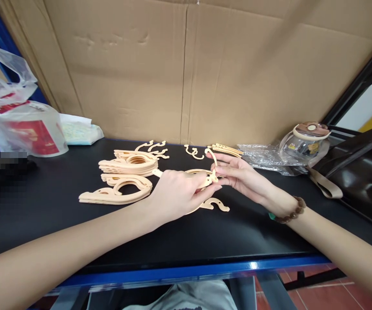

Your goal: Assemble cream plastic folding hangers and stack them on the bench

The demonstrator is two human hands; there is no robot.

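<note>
My left hand [176, 193] is closed around a cream plastic hanger body [201, 174] held just above the black table [59, 215]. My right hand [240, 174] pinches a cream hook piece [212, 157] at the hanger's top end; the two hands meet there. A stack of the same cream hanger bodies [127, 165] lies to the left of my left hand, with more of them [117, 193] spread in front of it. Loose hooks [194, 151] and thin cream strips [226, 149] lie behind my hands. One more hook [218, 204] rests under them.
A cardboard wall [186, 64] backs the table. Plastic bags [20, 125] sit far left, and a clear jar [305, 144] on crinkled plastic sits at the right beside a dark brown bag [363, 172]. A blue edge [205, 269] runs along the table's front.
</note>
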